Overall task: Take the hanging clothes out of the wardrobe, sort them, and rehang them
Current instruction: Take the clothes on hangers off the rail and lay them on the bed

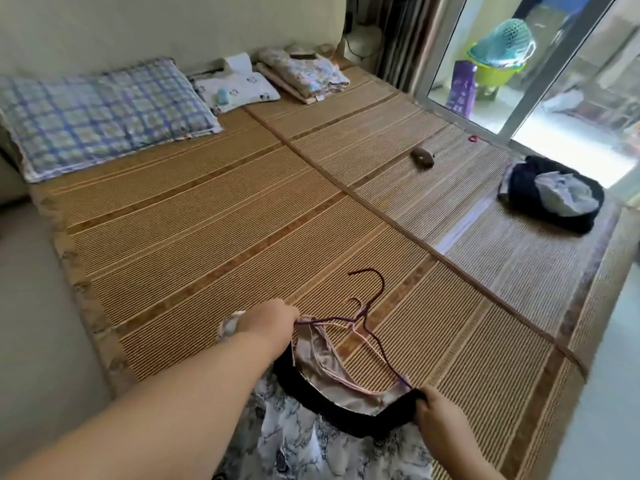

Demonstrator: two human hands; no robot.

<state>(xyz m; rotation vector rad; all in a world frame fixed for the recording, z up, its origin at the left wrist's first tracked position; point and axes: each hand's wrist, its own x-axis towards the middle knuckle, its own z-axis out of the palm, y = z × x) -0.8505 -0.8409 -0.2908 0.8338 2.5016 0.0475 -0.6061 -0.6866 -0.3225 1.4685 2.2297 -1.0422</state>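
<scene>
Now both grips, left hand (273, 322) & right hand (437, 412), clenched on dress (322, 441) neckline at mat (207, 237) near edge

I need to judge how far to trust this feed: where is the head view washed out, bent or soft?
Head view: daylight through the glass door burns out the floor beyond it and throws glare on the mat near the dark clothes pile; wide-angle bending curves the mat's stripes towards the edges; slight softness overall, yet the left hand, right hand and hangers read clearly.
</scene>
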